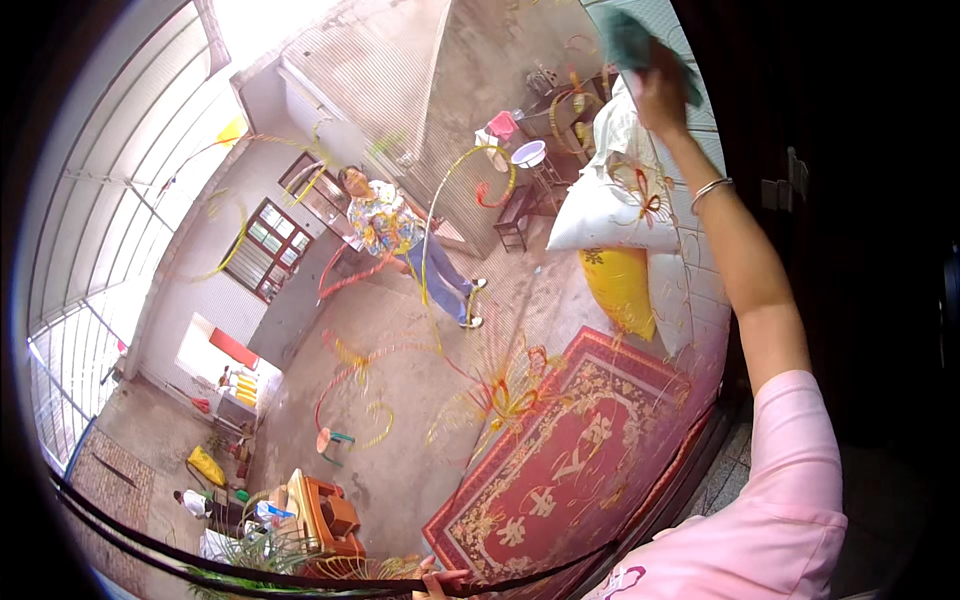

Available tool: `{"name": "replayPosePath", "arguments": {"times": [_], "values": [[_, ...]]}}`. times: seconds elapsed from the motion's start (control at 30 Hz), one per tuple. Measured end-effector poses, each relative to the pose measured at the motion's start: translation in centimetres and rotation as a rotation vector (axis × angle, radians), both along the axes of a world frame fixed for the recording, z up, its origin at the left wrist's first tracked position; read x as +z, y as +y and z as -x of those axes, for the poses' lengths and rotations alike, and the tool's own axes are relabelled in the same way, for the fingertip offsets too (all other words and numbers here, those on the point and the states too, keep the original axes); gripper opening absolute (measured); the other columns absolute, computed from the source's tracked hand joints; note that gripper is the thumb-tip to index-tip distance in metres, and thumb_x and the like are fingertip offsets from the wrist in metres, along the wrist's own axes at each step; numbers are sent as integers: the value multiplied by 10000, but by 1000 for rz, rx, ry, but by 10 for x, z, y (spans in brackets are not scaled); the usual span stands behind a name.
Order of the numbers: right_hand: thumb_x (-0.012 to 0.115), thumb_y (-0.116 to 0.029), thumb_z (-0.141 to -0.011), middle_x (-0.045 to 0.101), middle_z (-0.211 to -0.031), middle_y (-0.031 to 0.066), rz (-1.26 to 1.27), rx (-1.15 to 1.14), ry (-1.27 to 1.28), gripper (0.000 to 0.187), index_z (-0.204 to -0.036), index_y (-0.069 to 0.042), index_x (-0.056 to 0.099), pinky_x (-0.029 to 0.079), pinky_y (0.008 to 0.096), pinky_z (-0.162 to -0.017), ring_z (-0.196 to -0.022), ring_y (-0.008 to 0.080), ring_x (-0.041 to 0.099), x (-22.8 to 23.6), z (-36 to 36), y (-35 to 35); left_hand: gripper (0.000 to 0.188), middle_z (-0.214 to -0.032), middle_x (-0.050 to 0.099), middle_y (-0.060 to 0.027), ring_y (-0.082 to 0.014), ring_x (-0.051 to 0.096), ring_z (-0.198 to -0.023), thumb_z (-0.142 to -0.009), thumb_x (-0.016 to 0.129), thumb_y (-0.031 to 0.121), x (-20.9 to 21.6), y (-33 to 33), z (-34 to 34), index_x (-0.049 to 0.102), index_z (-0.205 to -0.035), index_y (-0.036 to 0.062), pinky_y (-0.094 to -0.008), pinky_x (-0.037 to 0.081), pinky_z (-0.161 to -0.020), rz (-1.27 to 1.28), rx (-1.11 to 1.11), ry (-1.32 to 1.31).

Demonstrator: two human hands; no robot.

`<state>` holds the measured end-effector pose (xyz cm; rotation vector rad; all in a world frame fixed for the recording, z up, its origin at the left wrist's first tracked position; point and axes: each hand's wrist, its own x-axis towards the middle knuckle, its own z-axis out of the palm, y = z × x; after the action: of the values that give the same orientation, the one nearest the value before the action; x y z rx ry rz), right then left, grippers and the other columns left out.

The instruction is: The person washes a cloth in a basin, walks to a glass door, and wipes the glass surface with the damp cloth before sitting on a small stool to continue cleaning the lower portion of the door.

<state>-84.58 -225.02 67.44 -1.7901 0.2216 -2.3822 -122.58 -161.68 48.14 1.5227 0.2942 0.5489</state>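
Note:
My right hand (pixel 660 95) is raised at the upper right, pressing a bunched green cloth (pixel 640 48) against a clear pane; the cloth is blurred by motion. A silver bracelet is on that wrist, below a pink short sleeve (pixel 800 450). Across the pane run decals of yellow and red swirls and a flower (pixel 510 395). Low at the lower edge, my left hand (pixel 438 582) shows only some fingers, curled at a dark frame edge (pixel 560 567); the rest is cut off.
Through the pane, a person (pixel 390 225) stands in a flowered shirt. A red patterned rug (pixel 560 470), white sacks (pixel 610 218), a yellow sack (pixel 618 285), a round stool (pixel 325 440) and a wooden chair (pixel 320 510) stand about. Leaves (pixel 240 560) show at lower left.

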Motion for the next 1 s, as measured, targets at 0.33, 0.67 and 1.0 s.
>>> {"name": "replayPosePath", "arguments": {"times": [0.33, 0.67, 1.0], "values": [[591, -377, -768, 554, -556, 154, -363, 139, 195, 350, -697, -35, 585, 419, 437, -454, -461, 309, 525, 31, 6, 50, 266, -619, 572, -67, -76, 432, -449, -940, 463, 300, 4, -3, -8, 505, -999, 45, -221, 328, -432, -1, -7, 71], [571, -254, -747, 423, -1322, -44, 1001, 922, 334, 447, -1190, -276, 514, 299, 463, -1001, -1233, 165, 386, -128, 210, 377, 357, -673, 639, -115, -68, 449, -484, -957, 407, 345, 4, -1, -1, 512, -1092, 31, -210, 359, -493, -210, -169, -88], [514, -29, -755, 518, -1181, 144, 83, 443, 229, 443, -1197, -55, 493, 371, 403, -948, -1121, 311, 477, -119, 112, 153, 354, -717, 645, -130, -113, 524, -571, -956, 417, 321, -14, 13, 28, 500, -1101, 8, -244, 409, -561, -285, -198, -47]]}}
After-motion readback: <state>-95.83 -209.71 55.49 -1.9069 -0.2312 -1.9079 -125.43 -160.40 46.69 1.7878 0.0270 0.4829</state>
